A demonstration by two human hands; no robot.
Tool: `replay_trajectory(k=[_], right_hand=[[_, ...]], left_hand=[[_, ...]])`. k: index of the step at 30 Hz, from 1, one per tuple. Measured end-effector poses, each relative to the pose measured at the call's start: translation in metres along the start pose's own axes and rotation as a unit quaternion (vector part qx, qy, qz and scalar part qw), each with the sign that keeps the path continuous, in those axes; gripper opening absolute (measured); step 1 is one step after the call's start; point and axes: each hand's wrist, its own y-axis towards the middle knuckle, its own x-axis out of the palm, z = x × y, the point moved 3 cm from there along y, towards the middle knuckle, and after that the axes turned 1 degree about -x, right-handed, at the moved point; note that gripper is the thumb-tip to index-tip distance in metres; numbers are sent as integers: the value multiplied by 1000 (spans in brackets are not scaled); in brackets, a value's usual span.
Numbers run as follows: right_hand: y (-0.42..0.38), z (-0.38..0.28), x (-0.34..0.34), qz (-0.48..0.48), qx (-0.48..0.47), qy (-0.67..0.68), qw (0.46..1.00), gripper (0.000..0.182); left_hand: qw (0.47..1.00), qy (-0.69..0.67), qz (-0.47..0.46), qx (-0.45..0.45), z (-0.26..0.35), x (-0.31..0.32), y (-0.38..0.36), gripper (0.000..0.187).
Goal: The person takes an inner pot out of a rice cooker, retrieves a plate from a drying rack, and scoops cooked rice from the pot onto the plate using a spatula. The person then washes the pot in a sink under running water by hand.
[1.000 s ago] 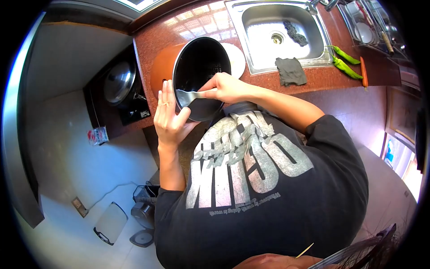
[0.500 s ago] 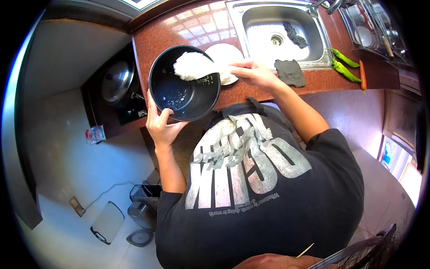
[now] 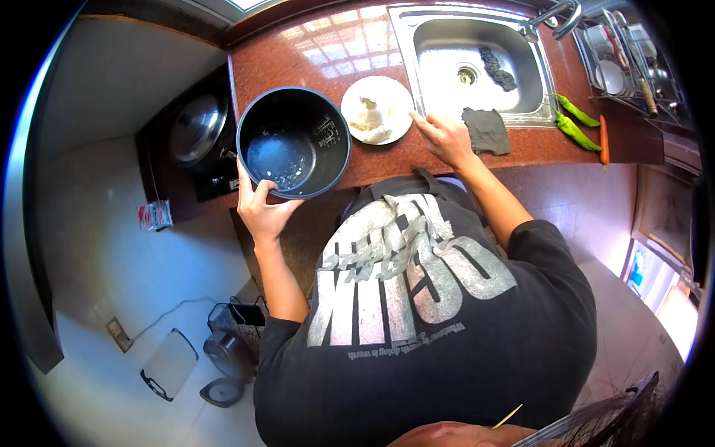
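A dark round pot [image 3: 316, 160] is tilted toward the camera, with a few white grains on its inner bottom. My left hand [image 3: 262, 210] grips its lower left rim, thumb inside. Right of the pot, a white plate [image 3: 403, 95] on the counter carries a mound of white rice [image 3: 370, 121]. My right hand [image 3: 445, 139] is closed at the plate's right side, holding a white paddle that is hard to make out against the plate and rice.
A steel sink [image 3: 447, 52] with a faucet [image 3: 551, 16] lies behind the right hand. Beside it are a dark cloth [image 3: 486, 132], green peppers [image 3: 577, 132], a carrot [image 3: 604, 141] and a dish rack [image 3: 622, 71]. A lidded pan [image 3: 198, 132] sits on the stove at left.
My right hand has moved the rice-loaded paddle from over the pot to the plate at the right. The pot in my left hand has shifted slightly left and down, away from the plate.
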Motion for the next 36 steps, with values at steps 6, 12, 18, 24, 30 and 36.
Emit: replay_trajectory(k=[6, 12, 18, 24, 30, 36], right_hand=[[-3, 7, 2, 19, -21, -19, 999, 47], [-4, 9, -3, 16, -17, 1, 1000, 47], [-1, 7, -3, 51, 152, 159, 974, 30], [-4, 10, 2, 51, 230, 302, 924, 27], [-11, 11, 8, 41, 212, 283, 935, 27], [-20, 13, 14, 50, 312, 362, 877, 25]], left_hand=[[1000, 6, 8, 28, -1, 3, 0, 50], [999, -41, 14, -2, -11, 5, -2, 51], [998, 6, 67, -19, -35, 10, -25, 49], [974, -98, 158, -130, -83, 35, -62, 52], [965, -97, 201, -137, -96, 46, -75, 52], [963, -92, 207, -147, -103, 51, -79, 52]])
